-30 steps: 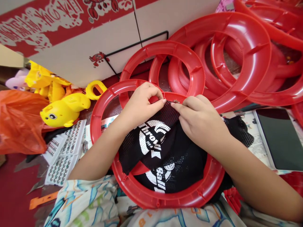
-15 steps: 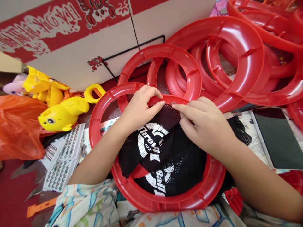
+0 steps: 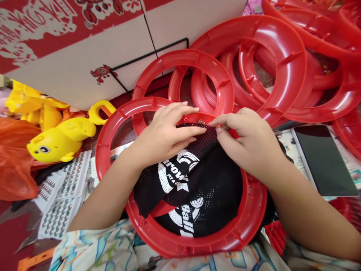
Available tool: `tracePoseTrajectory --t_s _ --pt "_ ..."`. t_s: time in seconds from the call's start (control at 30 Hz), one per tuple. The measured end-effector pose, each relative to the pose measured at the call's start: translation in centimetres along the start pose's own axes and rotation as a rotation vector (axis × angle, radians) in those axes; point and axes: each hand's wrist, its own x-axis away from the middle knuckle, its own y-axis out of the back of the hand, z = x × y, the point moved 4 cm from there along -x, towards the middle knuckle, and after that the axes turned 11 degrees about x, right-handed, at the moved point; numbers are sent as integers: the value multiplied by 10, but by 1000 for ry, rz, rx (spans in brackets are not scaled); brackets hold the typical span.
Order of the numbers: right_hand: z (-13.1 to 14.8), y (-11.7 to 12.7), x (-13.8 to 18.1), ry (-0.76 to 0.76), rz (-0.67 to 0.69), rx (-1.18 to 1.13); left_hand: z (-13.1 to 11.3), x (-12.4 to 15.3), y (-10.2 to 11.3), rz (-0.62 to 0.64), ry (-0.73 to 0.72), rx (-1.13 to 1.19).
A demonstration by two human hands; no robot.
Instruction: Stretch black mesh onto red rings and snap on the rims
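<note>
one left hand (image 3: pixel 165 137), one right hand (image 3: pixel 248 145) pinch one mesh net (image 3: pixel 210 180).

Red floor (image 3: pixel 7 244) being taken up at its left edge by an orange bag (image 3: pixel 14 162), yellow toys (image 3: pixel 60 137) being rested beside it, button-cell cards (image 3: pixel 60 203) being spread near the front-left corner, red rings (image 3: pixel 282 64) being piled far right, a tablet (image 3: pixel 324 160) being carried at the right edge.

One head-worn camera looks forward and steeply down, close over the left hand (image 3: pixel 166 135) and right hand (image 3: pixel 245 143). Their fingers (image 3: pixel 194 130) meet on black mesh (image 3: pixel 208 180) near mid-frame; beyond the fingers the view reaches a printed box (image 3: pixel 70 64).
</note>
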Motion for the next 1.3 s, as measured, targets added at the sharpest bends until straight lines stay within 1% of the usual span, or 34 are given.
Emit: tracePoseTrajectory --t_s 0.4,0.63,0.73,0.87,0.97,1.03,1.07,1.1,1.2,1.23,1.3 --pt "0 -4 0 78 -17 78 0 -1 -1 18 22 1" --pt "6 -4 3 214 -5 252 -2 -2 -1 42 71 -28" --pt "12 4 8 247 -27 294 -2 -3 -2 67 103 -47" --pt "29 24 24 207 -60 334 -1 -3 -1 97 157 -46" --pt "47 26 39 267 13 291 1 -3 4 51 201 -8" --pt "56 19 46 338 84 327 4 -2 9 8 231 8" --pt "58 13 47 346 135 366 5 -1 10 -6 248 11" --pt "59 7 47 329 204 403 7 0 12 -15 267 10" --pt "54 -7 40 212 434 453 9 3 15 -32 340 -24" --pt "52 -9 37 178 477 457 9 5 16 -37 365 -42" --pt "50 -10 30 142 503 458 5 8 17 -45 408 -73"
